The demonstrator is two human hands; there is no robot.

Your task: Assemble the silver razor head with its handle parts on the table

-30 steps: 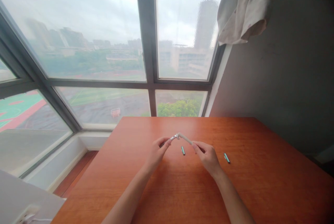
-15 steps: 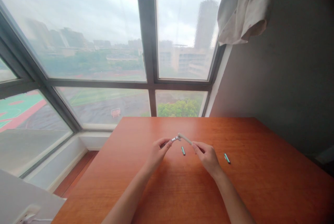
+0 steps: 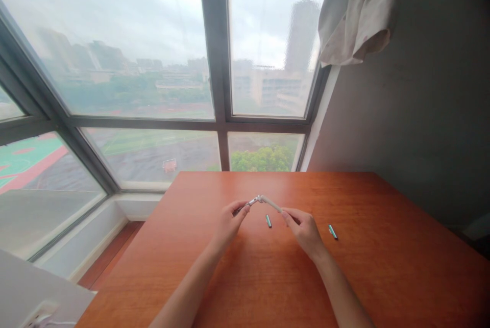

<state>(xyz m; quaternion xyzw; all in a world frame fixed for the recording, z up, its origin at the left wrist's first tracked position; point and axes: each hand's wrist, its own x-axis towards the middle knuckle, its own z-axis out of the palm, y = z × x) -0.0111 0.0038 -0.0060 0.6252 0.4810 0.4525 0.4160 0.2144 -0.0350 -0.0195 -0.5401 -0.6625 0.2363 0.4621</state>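
My left hand [image 3: 234,221] is closed around a slim silver metal handle [image 3: 253,200], which looks like a razor handle, its tip pointing up and right. Between the thumb and fingers of my right hand [image 3: 302,225] is a pale, toothbrush-like stick [image 3: 271,202], slanting up to the left. The stick's far end meets the tip of the silver handle above the table [image 3: 260,287]; small details there are too fine to make out. Just below, between my hands, lies a small teal and dark strip-shaped piece [image 3: 268,221]. A similar teal and dark piece [image 3: 333,231] rests right of my right hand.
Large windows [image 3: 221,62] with grey frames stand behind the table's far edge. A light shirt [image 3: 356,17] hangs at the upper right before a grey wall [image 3: 413,114]. At the lower left, a white cable [image 3: 57,322] runs from a wall socket.
The silver handle's tip and the stick's end have shifted slightly left and now overlap more closely. My left hand has moved a little left; the teal pieces stay put.
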